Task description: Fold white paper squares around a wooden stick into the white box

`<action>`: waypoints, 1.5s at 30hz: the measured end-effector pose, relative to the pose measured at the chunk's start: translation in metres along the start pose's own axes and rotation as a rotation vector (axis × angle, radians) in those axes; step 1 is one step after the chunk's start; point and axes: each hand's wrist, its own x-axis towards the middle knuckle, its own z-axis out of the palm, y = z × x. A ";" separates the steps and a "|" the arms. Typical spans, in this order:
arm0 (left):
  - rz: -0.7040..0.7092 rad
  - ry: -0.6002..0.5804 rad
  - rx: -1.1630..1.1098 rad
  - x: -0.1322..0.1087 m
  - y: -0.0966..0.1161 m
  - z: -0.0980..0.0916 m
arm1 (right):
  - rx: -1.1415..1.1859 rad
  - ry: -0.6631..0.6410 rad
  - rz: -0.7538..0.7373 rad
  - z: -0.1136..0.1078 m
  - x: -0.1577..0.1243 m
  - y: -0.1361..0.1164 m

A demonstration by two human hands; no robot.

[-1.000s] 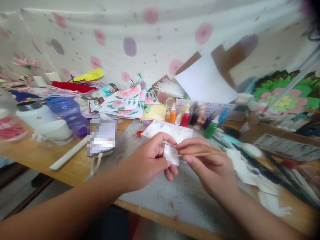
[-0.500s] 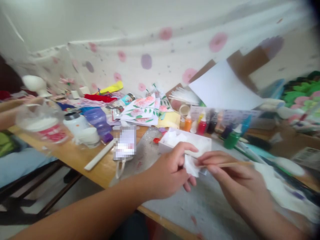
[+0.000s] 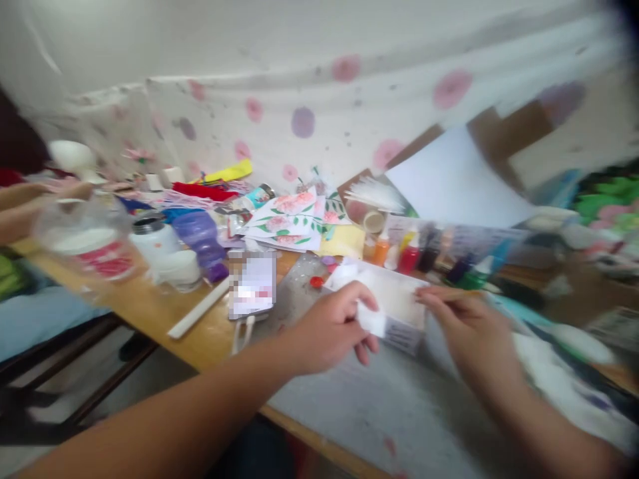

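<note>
My left hand (image 3: pixel 332 326) pinches a small white piece (image 3: pixel 371 320), thin and soft like tissue or cotton, between thumb and forefinger. Its other fingers curl loosely below. To the right, my right hand (image 3: pixel 466 326) is closed at the fingertips on a thin wooden stick (image 3: pixel 480 293), mostly hidden by the fingers and blurred. Just behind both hands stands a white open box (image 3: pixel 407 326) with handwriting on its front and white fluffy pieces at its left end. The right fingertips are near the box's right side, apart from the white piece.
Paint bottles, among them an orange one (image 3: pixel 381 250) and a red one (image 3: pixel 408 257), line up behind the box. A phone (image 3: pixel 253 286), partly pixelated, stands left of the grey mat (image 3: pixel 349 412). A white bar (image 3: pixel 200 308), jars and a bucket (image 3: pixel 107 256) lie further left, near another person's arm.
My right hand has drawn away from the white piece, up and to the right, with the stick. My left hand has shifted slightly left, still holding the piece.
</note>
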 end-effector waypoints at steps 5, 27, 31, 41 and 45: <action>-0.021 0.018 0.003 0.002 0.004 0.001 | 0.009 0.018 -0.091 -0.009 0.001 -0.006; 0.025 0.028 0.297 -0.002 0.011 0.021 | 0.543 -0.232 -0.060 -0.005 -0.022 -0.043; -0.003 0.031 0.318 -0.002 0.011 0.020 | 0.456 -0.154 0.070 -0.005 -0.018 -0.039; -0.010 0.075 0.290 0.002 0.005 0.011 | 0.554 0.021 0.252 0.000 -0.006 -0.008; -0.044 0.066 0.290 0.006 0.004 0.013 | 0.553 0.020 0.206 -0.001 -0.008 -0.012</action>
